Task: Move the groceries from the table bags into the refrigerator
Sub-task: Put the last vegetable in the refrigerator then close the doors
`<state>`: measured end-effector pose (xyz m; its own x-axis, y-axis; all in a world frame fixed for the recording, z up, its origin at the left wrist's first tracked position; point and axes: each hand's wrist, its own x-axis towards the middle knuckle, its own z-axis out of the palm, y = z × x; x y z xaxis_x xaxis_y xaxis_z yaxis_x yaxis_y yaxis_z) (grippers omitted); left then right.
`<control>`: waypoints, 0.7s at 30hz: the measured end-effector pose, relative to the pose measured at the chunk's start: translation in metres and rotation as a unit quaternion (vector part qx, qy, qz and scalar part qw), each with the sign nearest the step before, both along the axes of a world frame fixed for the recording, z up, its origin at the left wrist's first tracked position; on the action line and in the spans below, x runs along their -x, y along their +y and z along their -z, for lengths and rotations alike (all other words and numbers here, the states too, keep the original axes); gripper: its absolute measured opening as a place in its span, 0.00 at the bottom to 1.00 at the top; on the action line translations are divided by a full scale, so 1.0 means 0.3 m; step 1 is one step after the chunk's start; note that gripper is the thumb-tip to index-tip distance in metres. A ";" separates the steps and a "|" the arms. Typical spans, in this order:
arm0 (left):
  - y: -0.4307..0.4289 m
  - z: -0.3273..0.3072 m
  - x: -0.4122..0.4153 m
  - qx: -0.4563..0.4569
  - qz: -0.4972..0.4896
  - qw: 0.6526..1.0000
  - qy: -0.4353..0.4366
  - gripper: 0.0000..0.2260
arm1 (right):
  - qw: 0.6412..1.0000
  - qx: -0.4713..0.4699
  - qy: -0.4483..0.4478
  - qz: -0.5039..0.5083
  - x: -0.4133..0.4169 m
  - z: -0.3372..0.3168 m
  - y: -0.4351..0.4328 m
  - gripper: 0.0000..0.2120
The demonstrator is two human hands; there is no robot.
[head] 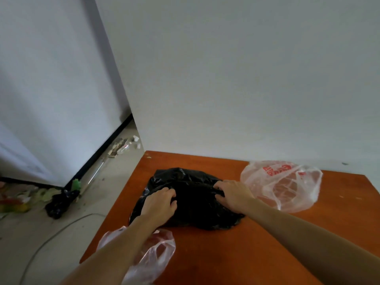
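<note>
The left hand (159, 202) and the right hand (232, 194) both grip the black bag (195, 212) with curled fingers. The red print (276, 170) on the clear bag (287, 194) is not readable.

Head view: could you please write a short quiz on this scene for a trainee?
1. True or false: the left hand and right hand both grip the black bag.
2. How many bags lie on the table?
3. The red-printed bag lies nearer which hand? A. left B. right C. neither
Key: 1 true; 2 three; 3 B.
</note>
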<state>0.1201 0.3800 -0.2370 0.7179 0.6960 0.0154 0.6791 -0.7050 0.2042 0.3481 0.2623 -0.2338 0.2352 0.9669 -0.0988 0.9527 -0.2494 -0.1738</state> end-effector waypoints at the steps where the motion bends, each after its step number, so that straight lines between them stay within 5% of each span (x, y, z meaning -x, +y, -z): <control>1: 0.036 0.011 -0.008 0.002 -0.004 1.000 0.001 0.12 | 1.000 0.005 -0.001 -0.006 -0.010 0.021 0.043 0.18; 8: 0.246 0.165 -0.055 0.040 0.016 0.990 0.134 0.16 | 0.990 0.074 0.089 -0.078 -0.039 0.214 0.308 0.15; 13: 0.306 0.351 -0.061 0.044 -0.032 0.959 0.279 0.32 | 0.969 0.181 0.098 -0.139 0.034 0.382 0.441 0.13; 21: 0.660 0.466 -0.099 0.053 -0.058 0.973 0.217 0.41 | 0.984 0.144 0.030 -0.100 -0.002 0.378 0.772 0.32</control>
<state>0.1498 0.5781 -0.3767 0.5577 0.7536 -0.3481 0.7909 -0.6097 -0.0529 0.3486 0.4938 -0.3473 0.0293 0.9235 -0.3825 0.9779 -0.1057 -0.1803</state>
